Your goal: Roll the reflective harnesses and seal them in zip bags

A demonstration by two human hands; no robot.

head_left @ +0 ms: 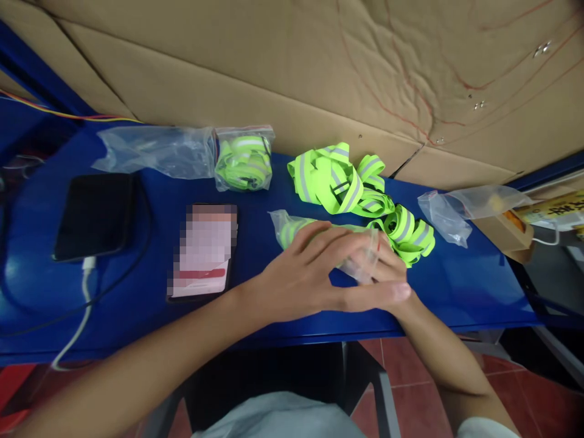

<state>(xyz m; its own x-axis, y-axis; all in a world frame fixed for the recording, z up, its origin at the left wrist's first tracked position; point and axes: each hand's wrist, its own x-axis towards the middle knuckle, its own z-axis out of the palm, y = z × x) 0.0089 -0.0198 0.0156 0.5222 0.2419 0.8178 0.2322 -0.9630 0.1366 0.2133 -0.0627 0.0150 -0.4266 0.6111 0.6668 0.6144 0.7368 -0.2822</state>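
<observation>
My left hand (310, 274) lies over a clear plastic bag (285, 224) with a yellow-green reflective strap inside, its fingers spread and thumb stretched out to the right. Behind it, my right hand (387, 261) is at the bag's right end, near the zip edge; its fingers are mostly hidden, so its hold on the bag cannot be made out. Loose yellow-green straps with grey stripes (328, 179) lie just behind the hands, and a further coil (410, 234) sits beside my right hand.
A filled bag of straps (245, 159) and an empty clear bag (157, 151) lie along the cardboard wall (228, 67). A lit phone (205, 249) and a black device with a white cable (95, 214) are at left. More clear bags (444, 216) and a cardboard box (504, 234) are at right.
</observation>
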